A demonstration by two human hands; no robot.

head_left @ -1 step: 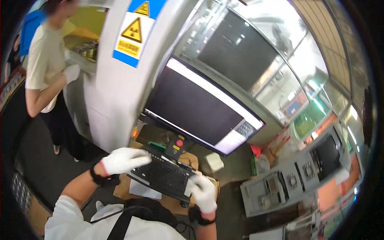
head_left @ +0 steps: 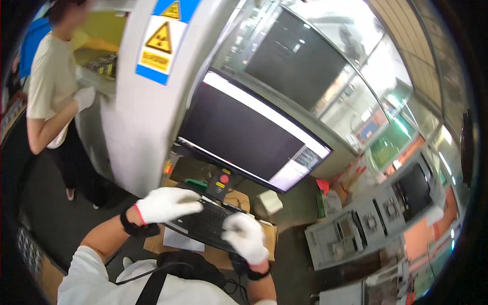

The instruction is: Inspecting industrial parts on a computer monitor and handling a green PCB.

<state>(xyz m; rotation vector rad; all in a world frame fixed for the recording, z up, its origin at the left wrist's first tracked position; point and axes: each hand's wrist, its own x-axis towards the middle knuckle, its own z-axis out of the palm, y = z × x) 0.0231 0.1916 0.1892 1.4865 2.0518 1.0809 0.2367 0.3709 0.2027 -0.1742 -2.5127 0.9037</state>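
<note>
Black keyboard (head_left: pixel 204 222) looks light, stiff; best held by short ends. Left hand (head_left: pixel 168 205): fingers extended over it; right hand (head_left: pixel 246 237): fingers half-curled, can't tell if gripping.

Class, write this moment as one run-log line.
Left white-gloved hand: over long black keyboard, left side; Right white-gloved hand: over keyboard, right side; Key contact: unclear; Beyond: wide black-framed monitor, round red button

I watch through head-worn fisheye, facing down and forward. Left hand (head_left: pixel 170 206) and right hand (head_left: pixel 245 236) close below lens; keyboard (head_left: pixel 204 222) near; monitor (head_left: pixel 244 132) farther, slanting down to right; grey machine (head_left: pixel 368 219) far, at right. Wide field, straight lines bending outward.
</note>
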